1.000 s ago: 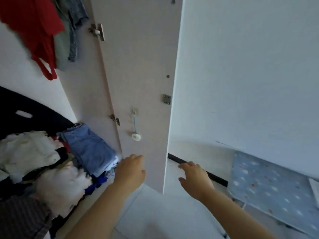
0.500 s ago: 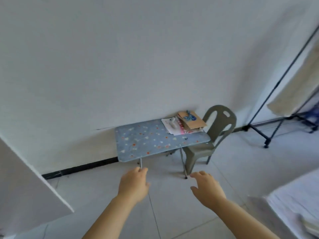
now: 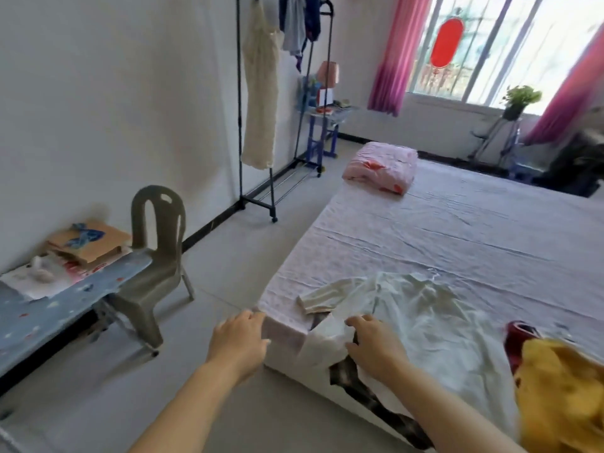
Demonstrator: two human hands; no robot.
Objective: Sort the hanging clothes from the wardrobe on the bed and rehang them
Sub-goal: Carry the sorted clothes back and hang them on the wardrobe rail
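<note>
1. A wide bed with a pale, creased sheet fills the right side of the room. The clothes to sort lie bunched at its near corner, not spread out. This makes it likely that separate pieces get muddled.
2. A large white garment lies crumpled across that corner, and part of it spills over the bed's edge. A careless pull could slide the whole thing onto the floor.
3. A yellow garment is heaped at the far right, touching a red garment. Both sit just beside the white one, so a sweep of cloth could drag them along.
4. A dark garment lies under the white one and hangs off the edge. Lifting the white piece may pull it down too.
5. The right hand rests on the white garment with its fingers bent. Whether it has actually gripped the cloth cannot be told. A shallow pinch might let the cloth slip.
6. The left hand holds nothing. Its fingers are relaxed at the bed's corner, so the overhanging fabric has no support.
</note>
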